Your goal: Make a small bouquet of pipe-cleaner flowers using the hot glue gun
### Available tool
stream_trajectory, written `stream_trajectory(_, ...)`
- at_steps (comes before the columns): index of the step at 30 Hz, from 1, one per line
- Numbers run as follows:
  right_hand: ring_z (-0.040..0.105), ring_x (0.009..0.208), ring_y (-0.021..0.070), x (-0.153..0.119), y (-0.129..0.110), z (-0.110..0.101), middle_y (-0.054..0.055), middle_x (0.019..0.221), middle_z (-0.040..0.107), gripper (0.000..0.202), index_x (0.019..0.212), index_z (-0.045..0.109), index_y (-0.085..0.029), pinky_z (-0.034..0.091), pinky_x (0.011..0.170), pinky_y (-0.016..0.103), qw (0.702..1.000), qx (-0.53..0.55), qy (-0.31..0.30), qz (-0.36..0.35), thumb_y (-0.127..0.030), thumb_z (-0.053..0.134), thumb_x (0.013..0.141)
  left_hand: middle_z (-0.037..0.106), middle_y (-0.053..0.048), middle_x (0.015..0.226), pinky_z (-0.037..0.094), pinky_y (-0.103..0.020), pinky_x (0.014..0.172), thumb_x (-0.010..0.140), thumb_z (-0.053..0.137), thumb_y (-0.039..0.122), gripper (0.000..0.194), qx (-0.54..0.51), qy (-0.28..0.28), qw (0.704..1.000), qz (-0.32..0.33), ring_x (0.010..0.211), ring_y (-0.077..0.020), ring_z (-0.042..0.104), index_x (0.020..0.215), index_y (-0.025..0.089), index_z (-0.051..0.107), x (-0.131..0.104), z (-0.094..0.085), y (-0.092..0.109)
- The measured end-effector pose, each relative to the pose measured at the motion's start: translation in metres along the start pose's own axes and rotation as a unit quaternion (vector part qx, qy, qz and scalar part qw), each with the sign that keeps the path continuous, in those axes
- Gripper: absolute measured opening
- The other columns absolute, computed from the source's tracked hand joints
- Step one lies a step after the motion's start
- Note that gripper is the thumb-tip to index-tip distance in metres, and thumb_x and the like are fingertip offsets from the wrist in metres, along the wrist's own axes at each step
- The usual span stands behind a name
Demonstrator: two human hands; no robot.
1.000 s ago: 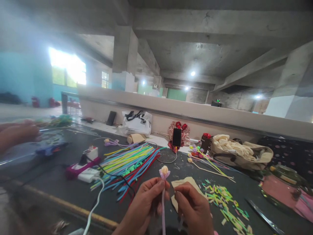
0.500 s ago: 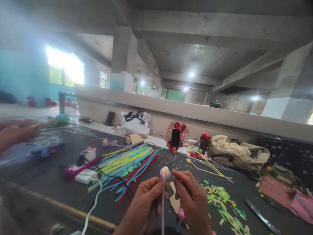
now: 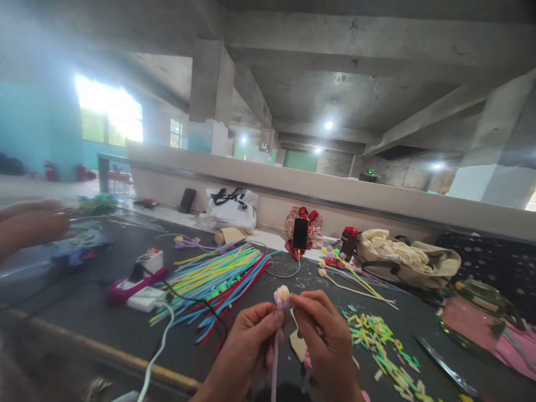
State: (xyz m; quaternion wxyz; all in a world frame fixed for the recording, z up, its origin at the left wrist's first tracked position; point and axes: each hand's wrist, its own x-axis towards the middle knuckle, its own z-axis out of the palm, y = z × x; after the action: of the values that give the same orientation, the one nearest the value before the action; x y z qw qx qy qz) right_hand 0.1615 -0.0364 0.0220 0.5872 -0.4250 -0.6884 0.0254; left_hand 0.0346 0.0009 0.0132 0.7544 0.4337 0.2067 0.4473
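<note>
My left hand (image 3: 255,340) is closed around the thin lilac stem of a small craft flower (image 3: 282,297), just below its head. The flower stands upright, with a cream centre and lilac petals. From the right, the thumb and forefinger of my right hand (image 3: 324,340) are pinched together at the side of the flower head, touching a petal. Partly hidden behind my right hand, a beige flat piece (image 3: 297,345) and a small pink object (image 3: 307,360) lie on the dark table (image 3: 125,329); I cannot make out what the pink one is.
Coloured fuzzy stems (image 3: 221,273) lie left of centre by a purple power strip (image 3: 136,285). Cut bits (image 3: 377,340) and a pair of metal tweezers (image 3: 446,365) are at right. Finished flowers (image 3: 335,259) and a phone (image 3: 300,233) sit behind. Another person's hand (image 3: 33,226) works far left.
My right fingertips have moved left and in against the flower head, from a small gap beside it. The flower has tilted slightly, while my left hand keeps its hold.
</note>
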Motion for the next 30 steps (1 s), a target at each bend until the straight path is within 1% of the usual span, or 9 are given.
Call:
stream_trajectory(5,0.055,0.067,0.0095,0.0017,-0.0055,0.0003,0.002,0.085,0.055,0.024,0.094,0.061,-0.023,0.041,0.05,0.016,0.999,-0.023,0.008,-0.026,-0.01,0.051,0.077,0.042,0.007,0.038,0.022,-0.013,0.031,0.07,0.06,0.031,0.022,0.011,-0.011,1.0,-0.002,0.028,-0.0007,0.031,0.059,0.013,0.054,0.0011,-0.0054,-0.0042)
stream_trajectory(10,0.057,0.07,0.0114,0.0032,-0.0068,0.0001,0.003,0.083,0.056,0.024,0.092,0.063,-0.022,0.042,0.05,0.016,0.999,-0.039,0.003,-0.018,-0.009,0.052,0.075,0.04,0.008,0.036,0.02,-0.013,0.032,0.07,0.06,0.034,0.025,0.033,-0.006,0.999,0.001,0.028,-0.0007,0.029,0.058,0.013,0.053,0.0009,-0.0037,-0.0042)
stream_trajectory(14,0.057,0.069,0.0119,0.0032,-0.0053,0.0,0.003,0.082,0.056,0.024,0.093,0.063,-0.022,0.043,0.052,0.017,0.999,-0.041,-0.003,-0.022,-0.009,0.051,0.075,0.04,0.008,0.034,0.021,-0.013,0.03,0.07,0.058,0.037,0.028,0.032,-0.005,0.999,-0.007,0.027,-0.0016,0.03,0.055,0.014,0.051,0.0011,-0.0016,-0.0035)
stream_trajectory(19,0.057,0.07,0.0117,0.0021,-0.0028,0.0012,0.003,0.082,0.055,0.025,0.092,0.063,-0.022,0.044,0.052,0.017,0.998,-0.046,0.004,-0.036,-0.009,0.052,0.075,0.041,0.008,0.034,0.022,-0.013,0.029,0.068,0.06,0.037,0.029,0.021,0.006,1.0,-0.015,0.027,-0.0012,0.03,0.054,0.014,0.051,-0.0001,-0.0008,-0.0036)
stream_trajectory(23,0.056,0.069,0.0111,0.0006,-0.0025,0.0031,0.003,0.082,0.054,0.027,0.097,0.062,-0.022,0.044,0.055,0.018,0.998,-0.041,0.01,-0.039,-0.009,0.051,0.077,0.041,0.008,0.035,0.024,-0.012,0.029,0.068,0.061,0.034,0.027,0.001,0.002,1.0,-0.023,0.026,-0.0009,0.03,0.054,0.013,0.052,-0.0002,-0.0009,-0.0025)
stream_trajectory(27,0.055,0.066,0.0106,-0.0002,-0.0049,0.0027,0.004,0.085,0.054,0.029,0.103,0.06,-0.022,0.043,0.051,0.018,0.997,-0.04,0.034,-0.051,-0.011,0.048,0.08,0.044,0.007,0.037,0.022,-0.01,0.028,0.068,0.062,0.027,0.019,-0.034,-0.001,0.999,-0.039,0.027,-0.0001,0.032,0.058,0.012,0.055,0.0019,-0.003,-0.0015)
stream_trajectory(30,0.052,0.055,0.0087,-0.0006,-0.0078,0.0009,0.005,0.088,0.054,0.026,0.103,0.059,-0.022,0.042,0.047,0.019,0.997,-0.021,0.075,-0.013,-0.015,0.047,0.08,0.048,0.005,0.04,0.023,-0.009,0.029,0.068,0.061,0.025,0.017,-0.09,-0.019,0.993,-0.069,0.027,0.0006,0.034,0.061,0.01,0.058,0.0034,-0.0069,-0.0006)
